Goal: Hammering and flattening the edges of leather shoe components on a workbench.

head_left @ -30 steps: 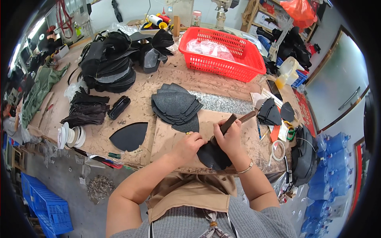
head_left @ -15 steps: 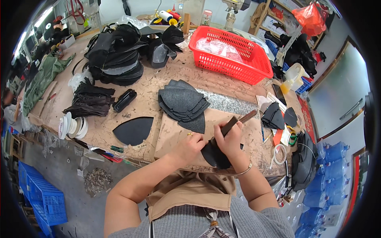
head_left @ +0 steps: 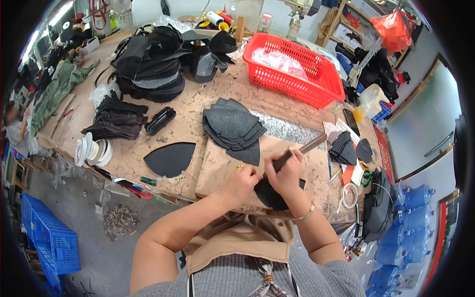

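A curved black fabric piece [head_left: 272, 199] lies at the table's near edge, partly hidden by my hands. My right hand [head_left: 284, 176] is closed round a brown stick-like tool [head_left: 313, 143], whose far end slants up and right; its working end is hidden. My left hand [head_left: 240, 185] is closed, its fingertips pinching the piece's left edge. Just beyond them a fanned stack of dark grey pieces [head_left: 231, 126] rests on a tan board [head_left: 217, 171]. To the left, a single black rounded-triangle piece [head_left: 170, 159] lies flat.
A red basket [head_left: 297, 89] with clear plastic stands at the back right. Bundles of black pieces [head_left: 148, 64] fill the back left. White spools [head_left: 93, 149] sit at the left edge. Right of my hands are a white ring [head_left: 350, 194], green-handled scissors [head_left: 366, 177] and dark cut pieces [head_left: 342, 148].
The whole view has shifted slightly, moving the table's things a little to the right. Both hands stay at the black piece in nearly the same pose.
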Demonstrator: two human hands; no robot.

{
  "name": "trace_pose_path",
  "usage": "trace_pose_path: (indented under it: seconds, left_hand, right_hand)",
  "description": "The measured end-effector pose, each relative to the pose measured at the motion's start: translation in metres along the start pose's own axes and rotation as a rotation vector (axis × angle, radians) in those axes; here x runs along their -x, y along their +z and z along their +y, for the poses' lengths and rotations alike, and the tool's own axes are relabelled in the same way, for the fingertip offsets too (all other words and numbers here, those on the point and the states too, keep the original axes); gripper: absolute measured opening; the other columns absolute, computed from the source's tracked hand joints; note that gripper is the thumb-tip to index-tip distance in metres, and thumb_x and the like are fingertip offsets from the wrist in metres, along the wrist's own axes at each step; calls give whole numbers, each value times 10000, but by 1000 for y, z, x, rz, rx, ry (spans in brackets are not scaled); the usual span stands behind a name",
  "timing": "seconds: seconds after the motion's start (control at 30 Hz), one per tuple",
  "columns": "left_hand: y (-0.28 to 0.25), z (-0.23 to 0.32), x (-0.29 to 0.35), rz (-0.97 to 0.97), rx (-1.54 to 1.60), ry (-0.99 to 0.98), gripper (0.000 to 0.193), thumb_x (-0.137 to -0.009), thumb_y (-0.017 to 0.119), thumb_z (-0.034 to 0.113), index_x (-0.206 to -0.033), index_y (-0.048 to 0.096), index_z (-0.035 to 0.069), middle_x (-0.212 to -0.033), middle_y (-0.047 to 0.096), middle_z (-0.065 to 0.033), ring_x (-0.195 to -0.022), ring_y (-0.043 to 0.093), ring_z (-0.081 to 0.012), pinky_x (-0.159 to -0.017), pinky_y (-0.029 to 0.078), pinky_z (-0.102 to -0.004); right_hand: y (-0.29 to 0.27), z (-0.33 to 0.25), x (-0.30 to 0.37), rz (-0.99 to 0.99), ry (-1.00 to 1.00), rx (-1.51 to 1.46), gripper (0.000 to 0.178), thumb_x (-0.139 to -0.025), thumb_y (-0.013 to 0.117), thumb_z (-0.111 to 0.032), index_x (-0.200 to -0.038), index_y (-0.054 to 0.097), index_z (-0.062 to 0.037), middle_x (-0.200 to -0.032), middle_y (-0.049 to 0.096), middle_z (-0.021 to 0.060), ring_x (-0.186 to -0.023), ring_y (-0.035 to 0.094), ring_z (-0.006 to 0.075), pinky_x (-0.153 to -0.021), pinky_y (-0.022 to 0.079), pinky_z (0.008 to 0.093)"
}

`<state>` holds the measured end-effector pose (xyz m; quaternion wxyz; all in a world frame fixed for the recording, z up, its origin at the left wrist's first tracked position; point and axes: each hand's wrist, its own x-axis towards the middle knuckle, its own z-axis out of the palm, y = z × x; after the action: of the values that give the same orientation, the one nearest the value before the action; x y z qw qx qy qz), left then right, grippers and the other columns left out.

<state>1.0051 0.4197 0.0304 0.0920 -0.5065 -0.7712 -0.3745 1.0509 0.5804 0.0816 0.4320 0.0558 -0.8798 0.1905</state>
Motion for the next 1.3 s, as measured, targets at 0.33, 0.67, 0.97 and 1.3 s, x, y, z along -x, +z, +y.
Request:
trace_pose_path:
  seconds: [0.33, 0.67, 0.97, 1.3]
  left_hand:
    - [-18, 3, 4, -36, -196, 137, 202, -758, 584, 56, -946, 638, 6, -931, 570, -96, -924, 562, -259, -802, 486, -346]
    - [-11, 9, 11, -89, -275, 86, 288, -773, 563, 75, -1040, 626, -13, -960, 569, -93, -955, 548, -256, -832, 475, -356]
    - [-20, 11, 15, 57, -94, -11, 260, -745, 628, 28, -998, 683, 12, -997, 615, -69, -1005, 547, -268, -857, 467, -371]
    - [-22, 18, 19, 112, -92, -72, 244, -725, 653, 21, -965, 691, 23, -980, 635, -48, -1013, 556, -259, -835, 474, -366]
  right_hand:
    - [1, 7, -2, -38, 63, -63, 132, -763, 722, -107, -718, 602, -79, -651, 602, 29, -630, 568, 231, -772, 360, 365]
    - [8, -5, -4, 29, 111, -58, 141, -756, 731, -111, -702, 604, -86, -654, 604, 17, -651, 580, 222, -761, 365, 366]
    - [9, -5, 1, 12, 110, -62, 145, -760, 734, -112, -703, 603, -88, -678, 614, 15, -663, 571, 230, -786, 356, 367]
    - [11, -7, 0, -32, 100, -93, 148, -753, 739, -118, -703, 601, -96, -678, 612, 17, -646, 564, 235, -767, 352, 383]
